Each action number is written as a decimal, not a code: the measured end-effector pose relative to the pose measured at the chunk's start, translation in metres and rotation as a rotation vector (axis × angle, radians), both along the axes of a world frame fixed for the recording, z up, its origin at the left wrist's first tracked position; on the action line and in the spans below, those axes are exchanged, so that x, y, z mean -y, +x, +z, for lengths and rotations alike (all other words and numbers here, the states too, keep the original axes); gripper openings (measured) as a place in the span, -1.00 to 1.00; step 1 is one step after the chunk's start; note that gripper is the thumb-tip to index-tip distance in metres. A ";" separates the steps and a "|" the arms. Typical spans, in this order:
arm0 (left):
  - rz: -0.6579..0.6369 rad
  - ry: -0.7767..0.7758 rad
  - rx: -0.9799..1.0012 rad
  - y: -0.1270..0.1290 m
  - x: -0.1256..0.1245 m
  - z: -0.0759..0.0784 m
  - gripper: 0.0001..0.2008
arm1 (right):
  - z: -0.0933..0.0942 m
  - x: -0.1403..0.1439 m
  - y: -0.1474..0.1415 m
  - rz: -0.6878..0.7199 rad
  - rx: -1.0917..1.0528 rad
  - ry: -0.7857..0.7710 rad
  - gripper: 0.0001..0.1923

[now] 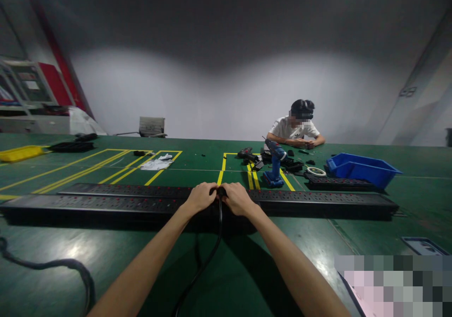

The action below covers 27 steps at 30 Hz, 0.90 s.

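Note:
Two long black power strips (106, 203) lie end to end across the green table (247, 270). My left hand (200, 196) and my right hand (237, 198) meet at the middle, fingers curled around a black plug (221, 192) where the strips join. A black cable (206, 260) runs from the plug toward me between my forearms. What the fingertips do is hidden behind my knuckles.
A blue cordless drill (274, 164) stands behind the strips. A blue bin (362, 168), tape roll (316, 171) and another black strip (339, 182) sit right. A person (294, 128) works at the far edge. Papers (157, 163) and a yellow tray (21, 153) lie left; a thick cable (52, 265) curls near left.

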<state>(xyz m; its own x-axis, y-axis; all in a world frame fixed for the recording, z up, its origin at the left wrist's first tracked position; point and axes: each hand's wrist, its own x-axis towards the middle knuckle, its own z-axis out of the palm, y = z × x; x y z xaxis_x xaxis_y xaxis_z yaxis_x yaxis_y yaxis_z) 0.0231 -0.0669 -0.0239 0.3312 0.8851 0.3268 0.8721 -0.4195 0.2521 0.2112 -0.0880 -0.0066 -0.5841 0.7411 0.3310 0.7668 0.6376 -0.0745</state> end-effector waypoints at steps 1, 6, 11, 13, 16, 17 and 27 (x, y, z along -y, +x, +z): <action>0.001 0.002 -0.001 0.000 0.000 0.000 -0.71 | 0.001 0.000 0.000 -0.005 0.008 -0.001 -0.74; 0.009 -0.009 -0.011 0.000 0.002 0.002 -0.71 | 0.001 0.001 0.000 -0.028 -0.015 -0.039 -0.75; 0.000 -0.040 -0.022 -0.001 0.003 0.005 -0.70 | -0.003 -0.004 0.001 -0.010 -0.195 -0.110 -0.66; -0.019 -0.059 -0.018 -0.002 0.003 0.007 -0.69 | -0.004 -0.008 0.004 0.022 -0.296 -0.181 -0.66; -0.043 -0.081 -0.010 -0.004 0.003 0.009 -0.68 | -0.004 -0.013 0.006 0.060 -0.443 -0.301 -0.70; -0.047 -0.086 -0.009 -0.004 0.003 0.009 -0.67 | -0.004 -0.015 0.006 0.064 -0.478 -0.322 -0.70; -0.045 -0.084 0.028 -0.004 0.005 0.008 -0.68 | -0.009 -0.018 0.006 0.122 -0.595 -0.311 -0.70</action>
<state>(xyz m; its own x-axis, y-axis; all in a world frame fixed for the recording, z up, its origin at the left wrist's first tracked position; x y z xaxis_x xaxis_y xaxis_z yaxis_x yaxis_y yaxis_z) 0.0194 -0.0722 -0.0156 0.3632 0.8943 0.2614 0.8449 -0.4344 0.3121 0.2168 -0.0705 -0.0157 -0.4540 0.7943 0.4037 0.4628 0.5974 -0.6550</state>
